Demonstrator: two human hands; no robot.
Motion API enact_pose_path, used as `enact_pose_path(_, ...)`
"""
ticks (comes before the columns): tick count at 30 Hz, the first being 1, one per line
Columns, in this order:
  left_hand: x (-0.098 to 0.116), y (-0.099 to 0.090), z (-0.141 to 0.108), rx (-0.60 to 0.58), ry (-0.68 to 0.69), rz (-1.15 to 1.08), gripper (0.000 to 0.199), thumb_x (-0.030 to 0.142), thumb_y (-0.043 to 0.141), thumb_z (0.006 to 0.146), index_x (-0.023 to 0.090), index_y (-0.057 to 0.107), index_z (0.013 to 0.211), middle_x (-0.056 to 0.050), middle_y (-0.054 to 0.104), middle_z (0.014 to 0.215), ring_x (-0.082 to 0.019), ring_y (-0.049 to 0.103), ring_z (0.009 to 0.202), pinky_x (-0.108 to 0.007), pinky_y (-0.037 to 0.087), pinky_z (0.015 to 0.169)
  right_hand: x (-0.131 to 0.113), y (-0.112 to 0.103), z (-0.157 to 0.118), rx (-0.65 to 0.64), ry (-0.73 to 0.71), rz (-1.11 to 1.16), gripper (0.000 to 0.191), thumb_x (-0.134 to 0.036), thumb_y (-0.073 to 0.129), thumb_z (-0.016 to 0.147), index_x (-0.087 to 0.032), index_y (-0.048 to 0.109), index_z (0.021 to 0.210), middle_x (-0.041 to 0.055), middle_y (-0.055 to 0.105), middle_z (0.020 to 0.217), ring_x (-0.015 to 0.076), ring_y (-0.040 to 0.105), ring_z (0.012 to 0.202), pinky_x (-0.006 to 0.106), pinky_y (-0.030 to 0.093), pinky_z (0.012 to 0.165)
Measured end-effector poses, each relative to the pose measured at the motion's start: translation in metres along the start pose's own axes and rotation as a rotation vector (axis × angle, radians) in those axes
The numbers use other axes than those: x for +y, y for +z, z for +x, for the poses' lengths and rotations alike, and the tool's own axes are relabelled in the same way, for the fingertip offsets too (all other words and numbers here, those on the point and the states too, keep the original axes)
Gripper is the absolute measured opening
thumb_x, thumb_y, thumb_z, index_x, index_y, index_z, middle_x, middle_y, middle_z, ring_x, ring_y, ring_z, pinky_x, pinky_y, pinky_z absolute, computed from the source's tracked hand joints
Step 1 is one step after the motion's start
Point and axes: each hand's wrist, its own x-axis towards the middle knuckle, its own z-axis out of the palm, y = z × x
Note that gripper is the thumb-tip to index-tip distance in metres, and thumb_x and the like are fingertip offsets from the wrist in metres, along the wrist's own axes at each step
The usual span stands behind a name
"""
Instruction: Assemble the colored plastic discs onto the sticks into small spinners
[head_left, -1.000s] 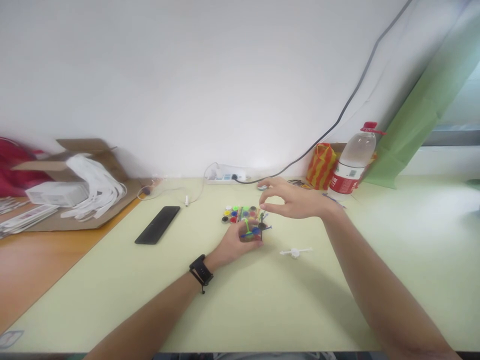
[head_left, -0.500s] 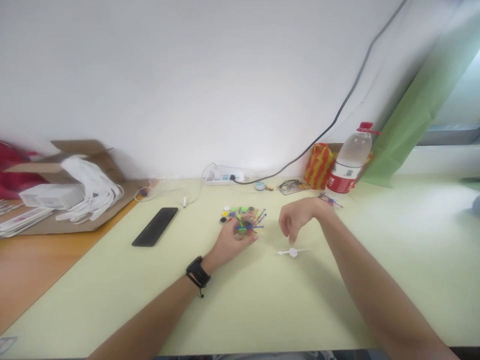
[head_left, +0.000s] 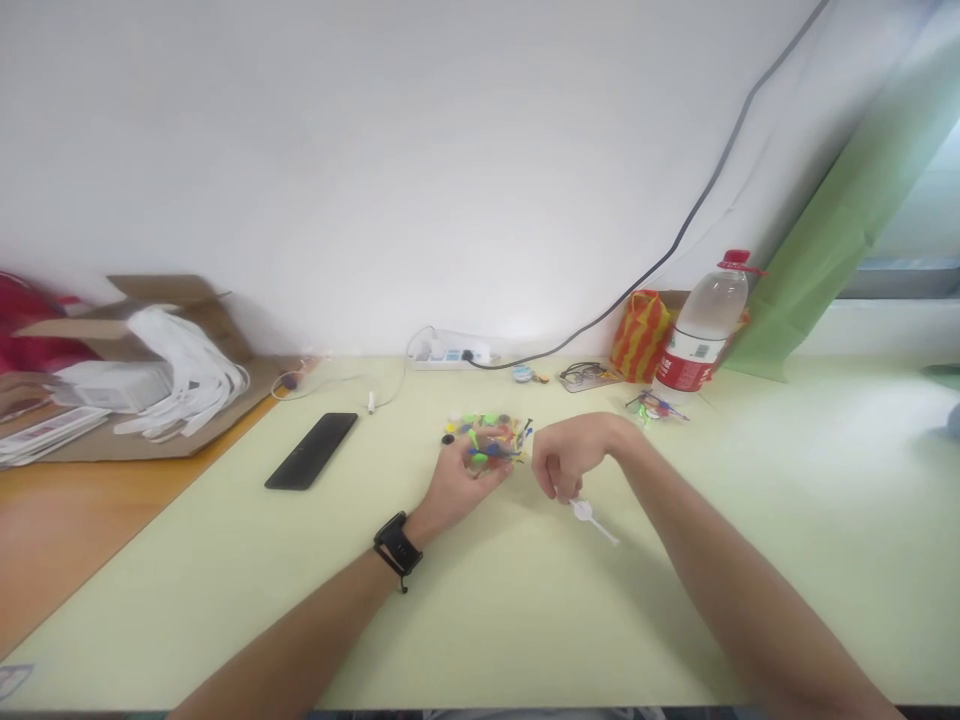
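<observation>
My left hand (head_left: 463, 478), with a black watch (head_left: 397, 545) on its wrist, is curled around a bunch of small coloured plastic pieces (head_left: 495, 449) in blue, green, yellow and red, with thin stems sticking out. Just right of it, my right hand (head_left: 571, 452) is bent down at the wrist, its fingertips closed on one end of a white plastic piece (head_left: 583, 511). This piece has a round disc and a thin strip slanting down to the right. More coloured discs (head_left: 448, 439) lie behind my left hand, partly hidden by it.
A black phone-like slab (head_left: 312, 451) lies left. Behind are a power strip (head_left: 450, 352), a large bottle (head_left: 701, 325), a striped bag (head_left: 640, 335) and another coloured pile (head_left: 656, 406). A cardboard box (head_left: 161, 290) with white strips stands far left; what looks like another person's hand (head_left: 21, 394) is beside it.
My right hand has moved left and down and taken hold of the white piece, which has turned from level to slanting. More coloured pieces now lie by the bottle. A hand-like shape appears far left.
</observation>
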Motion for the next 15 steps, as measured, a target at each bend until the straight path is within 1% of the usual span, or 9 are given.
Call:
enact_pose_path(3,0.004,0.002,-0.002,-0.118,-0.022,-0.032,0.051,0.035,0.084,0.079,0.018,0.067,0.124,-0.014,0.073,0.123,-0.029,0.071,0.111,-0.043,0.058,0.097,-0.013,-0.006,-0.043,0.176,-0.288,0.112,0.030,-0.031,0.077,0.076,-0.018,0.077,0.103,0.0048,0.079,0.086,0.0188,0.073,0.078,0.027,0.055,0.071)
enact_pose_path(4,0.004,0.003,-0.004,-0.157,-0.043,-0.052,0.052,0.035,0.084,0.079,0.018,0.067,0.124,-0.014,0.073,0.122,-0.029,0.071,0.110,-0.044,0.058,0.098,-0.018,-0.007,-0.056,0.270,-0.359,0.138,0.035,-0.035,0.076,0.080,-0.019,0.075,0.112,0.0058,0.079,0.090,0.0196,0.074,0.084,0.029,0.056,0.075)
enact_pose_path(5,0.005,0.005,-0.005,-0.184,-0.067,-0.072,0.052,0.035,0.084,0.079,0.018,0.067,0.125,-0.014,0.074,0.119,-0.029,0.072,0.109,-0.045,0.058,0.098,-0.023,-0.007,-0.067,0.388,-0.415,0.169,0.036,-0.037,0.076,0.083,-0.019,0.074,0.114,0.0065,0.079,0.094,0.0200,0.074,0.086,0.030,0.057,0.077)
enact_pose_path(7,0.003,0.007,-0.007,-0.206,-0.112,-0.102,0.054,0.035,0.084,0.079,0.018,0.066,0.127,-0.013,0.075,0.115,-0.028,0.073,0.106,-0.047,0.058,0.100,-0.033,-0.005,-0.083,0.693,-0.511,0.221,0.030,-0.041,0.074,0.086,-0.019,0.073,0.107,0.0067,0.078,0.094,0.0192,0.072,0.083,0.031,0.058,0.076)
enact_pose_path(9,0.001,0.007,-0.008,-0.203,-0.137,-0.119,0.058,0.036,0.085,0.078,0.017,0.064,0.129,-0.012,0.075,0.114,-0.028,0.073,0.106,-0.048,0.058,0.099,-0.041,-0.001,-0.090,0.981,-0.539,0.204,0.025,-0.042,0.074,0.087,-0.020,0.072,0.099,0.0060,0.076,0.091,0.0187,0.071,0.079,0.031,0.057,0.073)
enact_pose_path(10,0.000,0.007,-0.008,-0.202,-0.141,-0.122,0.059,0.036,0.085,0.078,0.017,0.064,0.129,-0.013,0.076,0.114,-0.029,0.074,0.105,-0.048,0.059,0.098,-0.044,0.002,-0.090,1.090,-0.534,0.169,0.023,-0.041,0.073,0.088,-0.020,0.071,0.097,0.0056,0.075,0.089,0.0184,0.069,0.077,0.031,0.056,0.071)
enact_pose_path(11,-0.002,0.007,-0.008,-0.201,-0.139,-0.120,0.059,0.037,0.085,0.077,0.017,0.064,0.129,-0.013,0.076,0.113,-0.029,0.074,0.105,-0.048,0.059,0.098,-0.047,0.004,-0.089,1.164,-0.519,0.122,0.021,-0.040,0.072,0.089,-0.020,0.071,0.095,0.0054,0.074,0.088,0.0182,0.068,0.074,0.031,0.055,0.069)
enact_pose_path(12,-0.002,0.006,-0.008,-0.198,-0.131,-0.111,0.058,0.038,0.086,0.077,0.017,0.065,0.128,-0.012,0.076,0.112,-0.029,0.074,0.105,-0.048,0.059,0.097,-0.049,0.006,-0.086,1.203,-0.504,0.073,0.019,-0.039,0.070,0.090,-0.021,0.070,0.094,0.0053,0.073,0.088,0.0178,0.067,0.072,0.031,0.054,0.067)
enact_pose_path(15,-0.003,0.005,-0.007,-0.186,-0.097,-0.062,0.050,0.039,0.084,0.079,0.018,0.069,0.121,-0.012,0.077,0.110,-0.029,0.073,0.104,-0.047,0.059,0.098,-0.055,0.010,-0.076,1.171,-0.466,-0.059,0.014,-0.032,0.061,0.094,-0.021,0.069,0.096,0.0047,0.074,0.090,0.0166,0.064,0.069,0.029,0.049,0.064)
